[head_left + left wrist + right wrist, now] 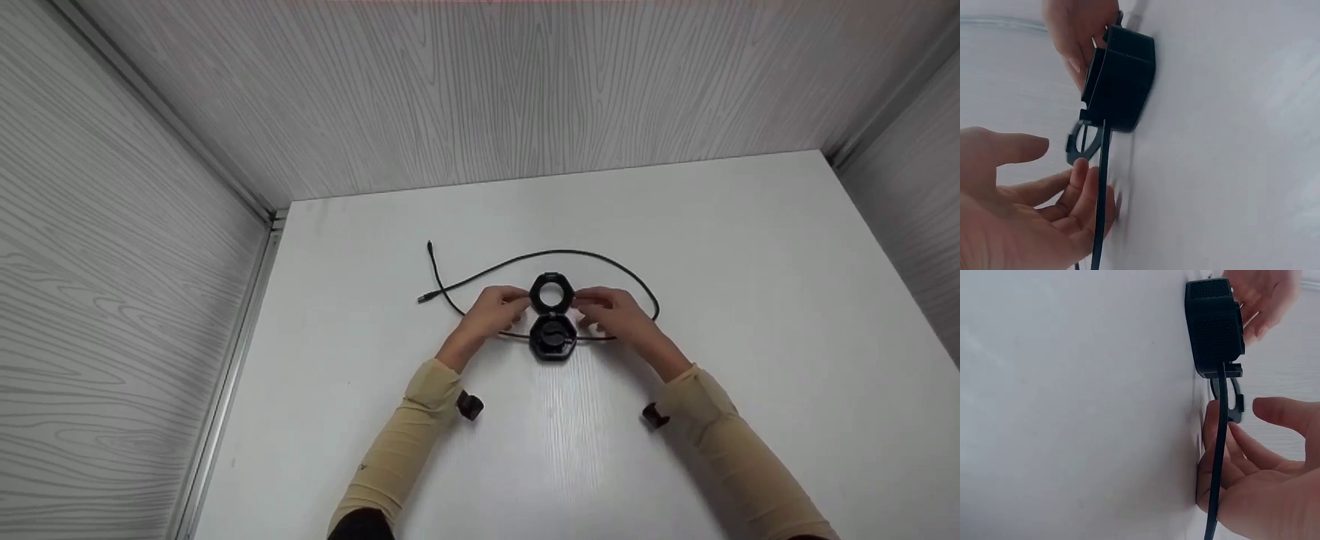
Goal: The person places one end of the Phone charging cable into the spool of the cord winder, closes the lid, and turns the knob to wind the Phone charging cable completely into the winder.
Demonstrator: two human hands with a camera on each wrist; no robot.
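Observation:
A black hexagonal cable winder (pixel 553 355) lies unfolded on the table, its hinged ring lid (pixel 552 277) spread away from the person. A thin black cable (pixel 570 251) runs through the base from side to side. My left hand (pixel 491 311) is at the lid's left edge, fingertips touching or very close to it. On the right edge, my right hand (pixel 619 316) has its fingertips in the same position. Both thumbs stand apart from the lid in the wrist views. The cable passes in front of the fingers of the left hand (pixel 1033 208) and right hand (pixel 1264 478).
The cable loops behind the winder and crosses itself at the left. One end has a USB plug (pixel 427 297), the other a small connector (pixel 430 246). White table (pixel 360 420) surrounds them, with wood-grain panels (pixel 480 90) behind and at both sides.

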